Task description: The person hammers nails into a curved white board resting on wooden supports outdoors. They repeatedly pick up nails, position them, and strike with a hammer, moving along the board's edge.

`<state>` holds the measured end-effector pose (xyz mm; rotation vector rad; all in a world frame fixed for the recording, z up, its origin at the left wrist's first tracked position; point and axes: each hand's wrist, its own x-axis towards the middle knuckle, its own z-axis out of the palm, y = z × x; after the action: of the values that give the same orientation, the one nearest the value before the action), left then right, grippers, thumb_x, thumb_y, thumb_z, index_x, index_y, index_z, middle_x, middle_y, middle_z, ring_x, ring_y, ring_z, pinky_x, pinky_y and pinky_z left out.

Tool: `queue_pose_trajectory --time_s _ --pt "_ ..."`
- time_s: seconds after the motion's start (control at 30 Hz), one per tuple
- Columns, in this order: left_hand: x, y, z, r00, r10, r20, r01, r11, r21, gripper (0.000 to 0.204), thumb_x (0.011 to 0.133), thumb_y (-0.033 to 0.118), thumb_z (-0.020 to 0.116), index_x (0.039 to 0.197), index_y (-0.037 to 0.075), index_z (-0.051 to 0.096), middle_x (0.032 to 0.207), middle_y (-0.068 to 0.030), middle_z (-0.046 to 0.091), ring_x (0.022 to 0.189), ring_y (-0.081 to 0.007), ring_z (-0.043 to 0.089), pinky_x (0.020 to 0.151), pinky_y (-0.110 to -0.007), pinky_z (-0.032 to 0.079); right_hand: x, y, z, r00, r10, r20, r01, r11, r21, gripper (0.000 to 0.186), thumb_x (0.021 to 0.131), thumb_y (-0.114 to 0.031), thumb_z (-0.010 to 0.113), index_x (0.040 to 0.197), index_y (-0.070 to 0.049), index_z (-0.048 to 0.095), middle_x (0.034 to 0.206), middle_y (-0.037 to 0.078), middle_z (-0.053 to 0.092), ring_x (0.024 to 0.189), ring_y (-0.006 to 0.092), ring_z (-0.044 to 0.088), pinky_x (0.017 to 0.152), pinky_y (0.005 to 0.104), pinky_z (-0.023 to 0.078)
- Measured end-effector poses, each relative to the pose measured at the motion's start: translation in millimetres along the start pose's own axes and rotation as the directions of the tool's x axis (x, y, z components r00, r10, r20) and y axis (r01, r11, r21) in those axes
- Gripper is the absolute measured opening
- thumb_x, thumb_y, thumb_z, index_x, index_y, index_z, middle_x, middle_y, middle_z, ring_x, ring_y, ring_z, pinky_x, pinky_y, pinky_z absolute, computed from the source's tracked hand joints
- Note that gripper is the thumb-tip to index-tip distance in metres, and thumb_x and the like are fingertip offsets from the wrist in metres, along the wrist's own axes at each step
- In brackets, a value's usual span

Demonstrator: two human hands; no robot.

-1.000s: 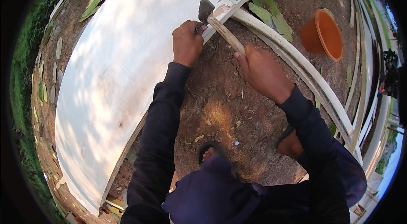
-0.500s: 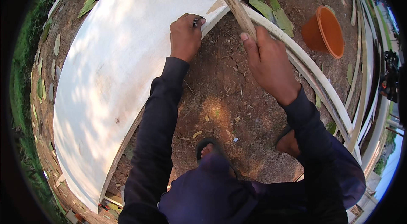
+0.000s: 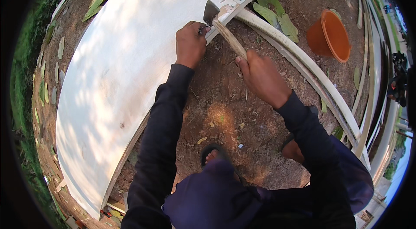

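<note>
My right hand (image 3: 265, 78) is closed round the pale wooden handle of a hammer (image 3: 229, 37). Its dark metal head is low beside the fingertips of my left hand (image 3: 191, 43), near the board's edge. That left hand rests on a large white board (image 3: 108, 82) with a curved outer rim, fingers pinched together. Between them shows a small dark metal piece (image 3: 200, 30), like a nail; its full shape is hidden by the fingers. Just beyond the hammer head, a pale brown scuffed patch marks the board near a seam.
An orange bucket (image 3: 328, 36) lies tipped on the brown soil to the right. Curved pale wooden strips (image 3: 303, 66) run from the board toward the lower right. More long strips (image 3: 372, 77) lie at the far right. Large green leaves (image 3: 277, 14) are scattered around. My sandalled feet stand below.
The hammer has swung down and to the left, its head now beside my left fingertips. My right hand followed it lower. My left hand has kept nearly the same place.
</note>
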<state>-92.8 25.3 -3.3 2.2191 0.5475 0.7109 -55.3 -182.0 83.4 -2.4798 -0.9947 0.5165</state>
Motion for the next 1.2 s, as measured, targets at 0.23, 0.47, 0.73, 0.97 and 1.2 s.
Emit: queue_pose_trajectory --time_s 0.23,0.47,0.73,0.97,1.2 --pt "-4.4 -3.9 -3.7 1.000 -0.008 -0.002 0.008 1.000 -0.030 0.014 0.090 0.013 0.073 0.092 -0.001 0.076 0.088 -0.0190 0.072 0.079 -0.0363 0.070 0.073 -0.042 0.053 -4.6 -25.5 -7.4 0.923 -0.056 -0.380 0.135 0.973 0.185 0.028 0.106 -0.024 0.053 0.098 0.003 0.051 0.066 0.027 0.060 0.061 0.0469 0.063 0.055 0.0550 0.047" --pt "-0.4 -2.9 -9.8 0.998 -0.053 0.030 0.056 0.995 -0.084 0.015 0.088 0.014 0.075 0.094 0.001 0.077 0.089 -0.0185 0.073 0.077 -0.0346 0.070 0.073 -0.040 0.054 -10.8 -9.1 -1.7 0.972 -0.031 -0.234 0.065 0.988 0.139 0.031 0.107 -0.027 0.052 0.098 0.002 0.051 0.064 0.023 0.057 0.059 0.0441 0.061 0.054 0.0509 0.046" --pt "7.6 -29.0 -10.0 0.894 -0.390 -0.222 0.177 0.761 -0.624 0.020 0.098 0.016 0.070 0.101 -0.003 0.074 0.080 -0.0050 0.071 0.071 -0.0081 0.057 0.068 -0.027 0.047 -6.6 2.4 7.2 0.997 0.007 -0.075 -0.005 1.000 0.029 0.031 0.108 -0.028 0.051 0.098 0.001 0.050 0.064 0.019 0.057 0.055 0.0409 0.059 0.051 0.0480 0.043" --pt "0.7 -26.1 -17.4 0.872 -0.452 -0.185 0.194 0.668 -0.718 0.021 0.100 0.017 0.069 0.102 -0.004 0.070 0.076 -0.0024 0.063 0.057 -0.0036 0.045 0.051 -0.024 0.036 -14.6 -23.3 13.4 0.915 -0.025 -0.402 0.132 0.962 0.241 0.030 0.109 -0.028 0.050 0.100 0.001 0.050 0.065 0.020 0.058 0.055 0.0419 0.060 0.052 0.0484 0.044" --pt "-6.6 -31.6 -16.6 0.873 -0.451 -0.187 0.183 0.658 -0.731 0.023 0.100 0.019 0.068 0.097 -0.003 0.069 0.073 -0.0003 0.061 0.054 -0.0032 0.042 0.050 -0.023 0.033 -13.2 -19.8 12.3 0.970 -0.003 -0.244 0.054 0.977 0.204 0.028 0.107 -0.028 0.053 0.102 0.000 0.050 0.066 0.024 0.061 0.059 0.0438 0.064 0.054 0.0538 0.047"
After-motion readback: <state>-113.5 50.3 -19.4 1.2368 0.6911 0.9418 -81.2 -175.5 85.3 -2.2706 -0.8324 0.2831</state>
